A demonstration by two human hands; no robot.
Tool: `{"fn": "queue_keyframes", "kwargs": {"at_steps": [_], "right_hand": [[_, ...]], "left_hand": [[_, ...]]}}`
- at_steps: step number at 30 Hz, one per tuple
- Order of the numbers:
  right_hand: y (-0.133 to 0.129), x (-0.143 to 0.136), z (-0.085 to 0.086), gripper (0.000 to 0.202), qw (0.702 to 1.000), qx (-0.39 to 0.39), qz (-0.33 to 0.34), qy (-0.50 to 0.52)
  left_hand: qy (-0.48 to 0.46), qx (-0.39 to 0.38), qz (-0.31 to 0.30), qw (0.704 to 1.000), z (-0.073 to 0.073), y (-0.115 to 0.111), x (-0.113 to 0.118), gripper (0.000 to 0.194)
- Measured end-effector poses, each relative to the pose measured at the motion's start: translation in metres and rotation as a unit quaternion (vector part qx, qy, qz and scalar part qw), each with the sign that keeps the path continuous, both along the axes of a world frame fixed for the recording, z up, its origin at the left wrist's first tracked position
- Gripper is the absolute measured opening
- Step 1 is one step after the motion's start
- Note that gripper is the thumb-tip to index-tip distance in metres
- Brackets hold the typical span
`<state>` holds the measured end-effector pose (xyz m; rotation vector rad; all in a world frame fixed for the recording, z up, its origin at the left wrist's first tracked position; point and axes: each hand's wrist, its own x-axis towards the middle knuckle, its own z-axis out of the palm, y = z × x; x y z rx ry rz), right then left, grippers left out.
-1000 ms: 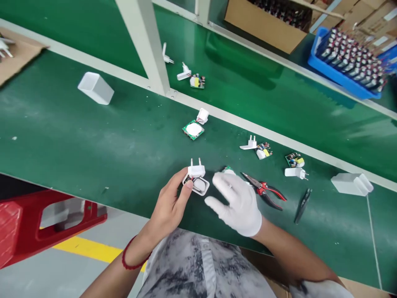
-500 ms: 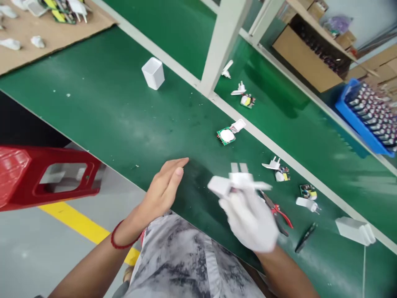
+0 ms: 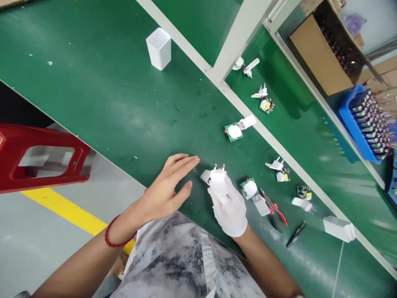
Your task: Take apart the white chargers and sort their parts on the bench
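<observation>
My right hand (image 3: 231, 213), in a white glove, is closed around a white two-pin plug piece (image 3: 218, 184) with its metal pins pointing away from me. Another pale part juts out at its left side, mostly hidden by the plug. Just left of it, my bare left hand (image 3: 170, 188) is open above the table edge, thumb apart and fingers stretched toward the plug piece, touching nothing I can make out. Right of the glove lies a green circuit board (image 3: 249, 188) with a white round pad, beside a white plate-like part (image 3: 261, 205).
Red-handled pliers (image 3: 276, 213) and a black pen-like tool (image 3: 297, 234) lie to the right, near white cases (image 3: 338, 229). Several boards with plug parts line the metal strip. A white open case (image 3: 159, 49) stands far left. Beyond are a post (image 3: 235, 39) and blue bin (image 3: 356, 124).
My right hand has moved left with the plug piece, close to my left hand, uncovering the circuit board beside the pliers. My left fingers have spread more. The view has shifted somewhat.
</observation>
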<state>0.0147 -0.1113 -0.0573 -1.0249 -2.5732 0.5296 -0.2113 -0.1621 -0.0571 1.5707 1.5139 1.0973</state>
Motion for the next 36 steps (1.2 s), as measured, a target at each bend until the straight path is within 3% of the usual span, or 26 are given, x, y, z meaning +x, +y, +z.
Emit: {"fn": "queue_keyframes", "kwargs": {"at_steps": [2, 5, 7, 10, 12, 15, 22, 30, 36], "right_hand": [[0.002, 0.000, 0.005, 0.044, 0.999, -0.014, -0.009, 0.030], [0.007, 0.002, 0.018, 0.036, 0.979, -0.075, -0.093, 0.166], [0.010, -0.001, 0.023, 0.037, 0.947, -0.173, -0.130, 0.236], [0.017, -0.013, 0.023, 0.037, 0.901, -0.347, -0.120, 0.232], [0.022, -0.022, 0.020, 0.034, 0.872, -0.411, -0.113, 0.239], [0.027, -0.028, 0.016, 0.030, 0.848, -0.436, -0.134, 0.271], [0.032, -0.026, 0.013, 0.031, 0.866, -0.422, -0.121, 0.239], [0.040, -0.017, 0.015, 0.044, 0.793, -0.529, -0.128, 0.273], [0.035, -0.024, 0.013, 0.043, 0.793, -0.530, -0.114, 0.278]], "left_hand": [[-0.015, -0.012, -0.050, 0.999, 0.005, 0.002, 0.004, 0.067], [-0.078, -0.051, -0.070, 0.993, 0.009, 0.009, 0.014, 0.071], [-0.116, -0.052, -0.063, 0.990, 0.006, 0.015, 0.019, 0.061], [-0.151, -0.049, -0.042, 0.986, 0.001, 0.022, 0.024, 0.041], [-0.162, -0.062, -0.020, 0.985, -0.001, 0.025, 0.025, 0.034], [-0.163, -0.075, 0.001, 0.984, 0.001, 0.026, 0.026, 0.031], [-0.170, -0.094, 0.007, 0.981, -0.003, 0.026, 0.026, 0.025], [-0.138, -0.065, -0.008, 0.988, -0.002, 0.028, 0.026, 0.022], [-0.127, -0.062, -0.006, 0.990, 0.000, 0.029, 0.028, 0.022]]}}
